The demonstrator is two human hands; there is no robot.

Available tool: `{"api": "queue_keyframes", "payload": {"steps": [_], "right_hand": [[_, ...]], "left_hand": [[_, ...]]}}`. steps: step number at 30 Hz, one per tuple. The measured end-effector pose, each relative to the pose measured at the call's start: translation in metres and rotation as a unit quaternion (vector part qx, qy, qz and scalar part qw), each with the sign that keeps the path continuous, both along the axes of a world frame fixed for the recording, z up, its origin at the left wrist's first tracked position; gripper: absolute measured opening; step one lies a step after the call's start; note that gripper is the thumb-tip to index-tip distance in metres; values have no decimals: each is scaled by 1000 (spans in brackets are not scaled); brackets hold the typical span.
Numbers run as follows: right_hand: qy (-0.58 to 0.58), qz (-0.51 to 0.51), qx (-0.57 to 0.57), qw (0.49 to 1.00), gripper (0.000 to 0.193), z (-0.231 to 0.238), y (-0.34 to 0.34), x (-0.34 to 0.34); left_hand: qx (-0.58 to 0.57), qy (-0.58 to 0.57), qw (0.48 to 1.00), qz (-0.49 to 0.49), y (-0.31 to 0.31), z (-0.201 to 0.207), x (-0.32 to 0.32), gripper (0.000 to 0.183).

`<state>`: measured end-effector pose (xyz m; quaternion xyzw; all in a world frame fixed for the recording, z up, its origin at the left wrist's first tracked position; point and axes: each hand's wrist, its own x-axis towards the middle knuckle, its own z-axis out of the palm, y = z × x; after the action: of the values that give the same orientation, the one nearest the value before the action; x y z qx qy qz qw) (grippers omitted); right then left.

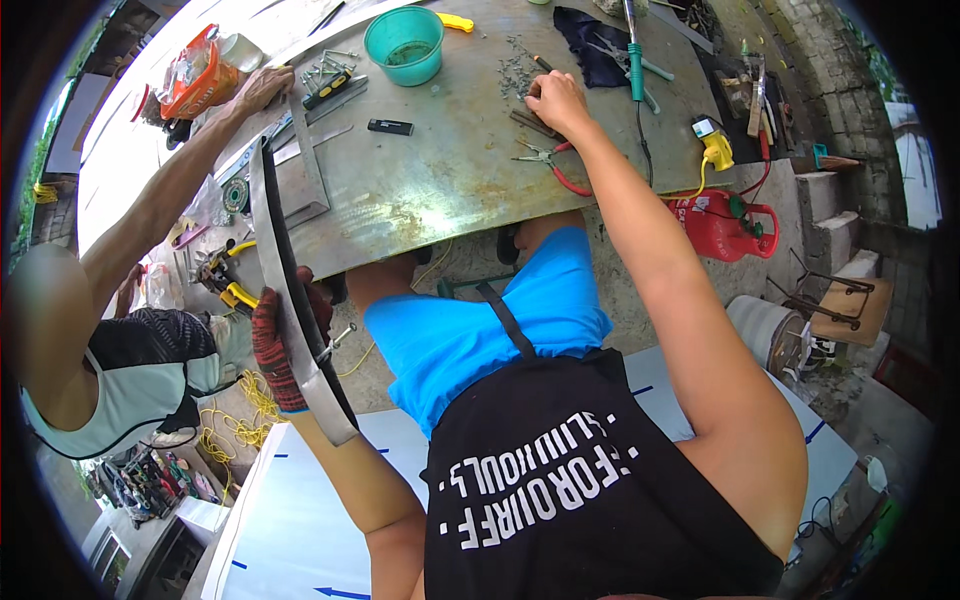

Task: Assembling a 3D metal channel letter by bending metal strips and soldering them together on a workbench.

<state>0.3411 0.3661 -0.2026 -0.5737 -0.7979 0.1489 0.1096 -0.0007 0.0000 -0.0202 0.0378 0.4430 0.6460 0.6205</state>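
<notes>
My left hand (285, 345), in a red and black work glove, is closed around a long curved metal strip (285, 270) that runs from the table's left edge down past my wrist. My bare right hand (555, 100) rests fingers-down on the worn metal tabletop (440, 170), pinching at small dark pieces beside a scatter of small metal bits (518, 68). Red-handled pliers (555, 165) lie just below that hand. Whether the fingers hold anything is unclear.
Another person at the left reaches a hand (262, 88) onto the table near loose screws. On the table are a teal bowl (404, 45), a black cloth (590, 45) and a teal-handled tool (635, 60). A red gas cylinder (722, 225) stands at the right.
</notes>
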Motion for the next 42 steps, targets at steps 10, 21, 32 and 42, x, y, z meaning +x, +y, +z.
{"api": "queue_keyframes", "payload": {"steps": [10,21,32,42], "right_hand": [[-15,-37,-61,997,20,-3,10,-8],[100,-64,-103,988,21,-2,8,9],[69,-32,-79,994,20,-6,15,19],[25,-2,-70,997,20,3,10,-3]], "left_hand": [[6,-73,997,30,-5,-5,-3,56],[43,-62,997,2,-13,-13,-10,57],[15,21,1000,0,-3,-5,3,55],[-1,92,995,-23,0,0,4,58]]}}
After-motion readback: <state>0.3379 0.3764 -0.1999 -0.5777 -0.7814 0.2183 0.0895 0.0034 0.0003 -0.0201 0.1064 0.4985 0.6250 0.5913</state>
